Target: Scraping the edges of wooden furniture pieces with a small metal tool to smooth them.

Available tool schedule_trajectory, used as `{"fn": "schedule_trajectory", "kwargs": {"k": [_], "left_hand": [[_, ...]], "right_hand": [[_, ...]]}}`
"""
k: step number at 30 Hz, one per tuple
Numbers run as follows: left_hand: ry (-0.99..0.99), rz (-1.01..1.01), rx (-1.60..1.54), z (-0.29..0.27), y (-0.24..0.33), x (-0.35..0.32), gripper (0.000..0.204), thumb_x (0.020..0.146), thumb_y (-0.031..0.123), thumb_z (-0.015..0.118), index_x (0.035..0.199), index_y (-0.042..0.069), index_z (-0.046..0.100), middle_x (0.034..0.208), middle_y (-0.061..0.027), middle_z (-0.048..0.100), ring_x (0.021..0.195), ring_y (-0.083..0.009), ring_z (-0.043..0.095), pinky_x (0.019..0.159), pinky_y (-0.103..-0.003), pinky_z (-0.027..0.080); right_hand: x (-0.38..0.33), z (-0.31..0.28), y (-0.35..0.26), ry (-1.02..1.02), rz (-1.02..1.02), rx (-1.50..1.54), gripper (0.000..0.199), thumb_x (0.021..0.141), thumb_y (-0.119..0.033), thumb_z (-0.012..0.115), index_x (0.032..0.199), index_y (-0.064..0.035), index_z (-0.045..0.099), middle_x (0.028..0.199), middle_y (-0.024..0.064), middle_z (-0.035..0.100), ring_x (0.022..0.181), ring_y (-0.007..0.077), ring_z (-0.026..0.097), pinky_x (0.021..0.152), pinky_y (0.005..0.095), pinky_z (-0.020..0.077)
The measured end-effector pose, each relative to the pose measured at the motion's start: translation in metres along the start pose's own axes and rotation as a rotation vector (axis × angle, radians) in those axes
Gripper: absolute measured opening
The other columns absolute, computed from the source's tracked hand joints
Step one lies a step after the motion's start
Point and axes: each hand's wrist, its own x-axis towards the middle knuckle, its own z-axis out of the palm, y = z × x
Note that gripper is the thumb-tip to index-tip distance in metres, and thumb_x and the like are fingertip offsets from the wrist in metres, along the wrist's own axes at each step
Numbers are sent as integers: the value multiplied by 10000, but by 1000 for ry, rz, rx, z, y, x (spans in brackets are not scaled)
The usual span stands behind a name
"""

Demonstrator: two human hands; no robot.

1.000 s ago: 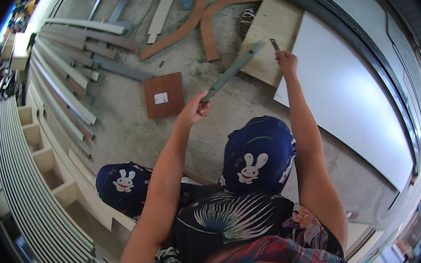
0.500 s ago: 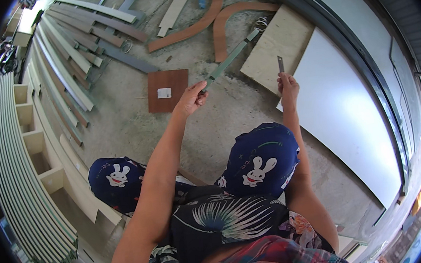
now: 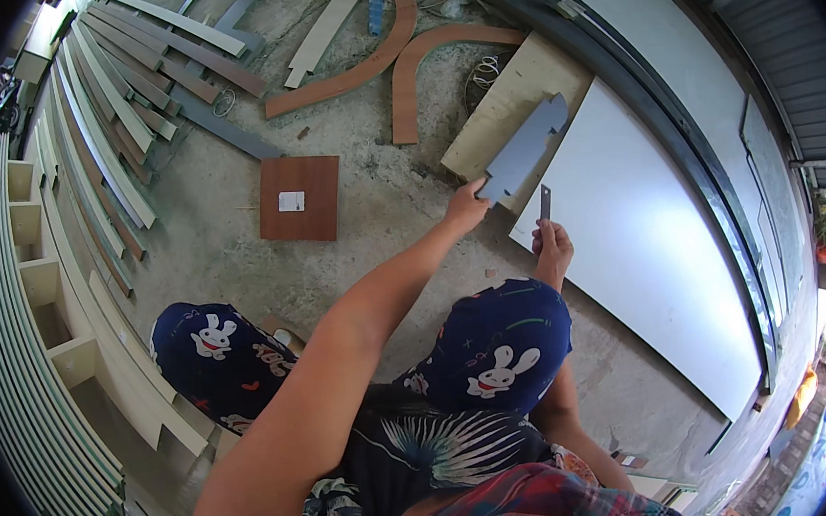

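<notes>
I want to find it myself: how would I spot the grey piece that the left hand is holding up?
Find the big white board lying on the concrete floor. At its near corner the left hand holds a flat grey strip by one end. Unlike the brown wooden pieces around, it is grey with notched, stepped edges.

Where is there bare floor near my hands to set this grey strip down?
Bare concrete lies between the brown square board and your left hand holding the grey strip. The white panel right of your right hand is bare too. Up left, the plank pile is crowded.
</notes>
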Motion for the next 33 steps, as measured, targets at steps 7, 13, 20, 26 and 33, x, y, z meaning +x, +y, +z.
{"fn": "schedule_trajectory", "kwargs": {"k": [7, 13, 20, 26, 33], "left_hand": [[17, -52, 9, 26, -7, 11, 520, 754, 89, 545, 1253, -43, 483, 1201, -254, 549, 1134, -334, 539, 955, -383, 424], [87, 39, 479, 2, 19, 7, 382, 759, 123, 582, 1130, 32, 585, 1092, -223, 580, 1057, -364, 541, 890, -435, 450], [302, 151, 901, -115, 7, 22, 437, 819, 47, 549, 1227, 203, 571, 1423, -233, 266, 1259, -418, 353, 995, -468, 368], [53, 3, 1224, -147, 6, 46, 542, 834, 53, 534, 1329, 268, 480, 1493, -258, 65, 1327, -480, 229, 1056, -494, 290], [-168, -75, 1243, -140, 11, 65, 462, 923, 102, 434, 1354, 270, 430, 1488, -286, 52, 1286, -531, 265, 1041, -510, 314]], "right_hand": [[-22, 14, 12, -81, 47, 0, 165, 889, -174, 623, 823, -26, 648, 644, -4, 586, 536, 34, 469, 502, 175, 359], [-17, 7, 17, -124, 42, -13, 158, 888, -169, 630, 824, -26, 647, 651, 1, 595, 549, 42, 480, 511, 184, 366], [-14, 28, 26, -159, -12, -11, 158, 883, -187, 641, 816, -44, 645, 659, -3, 605, 535, 40, 478, 498, 183, 359], [-18, 34, 25, -177, 12, -83, 166, 884, -157, 634, 789, -20, 628, 641, 10, 594, 541, 55, 486, 511, 202, 380], [-20, 28, 32, -131, 38, -83, 171, 885, -160, 633, 780, -26, 624, 632, 5, 589, 537, 50, 481, 509, 200, 385]]}}
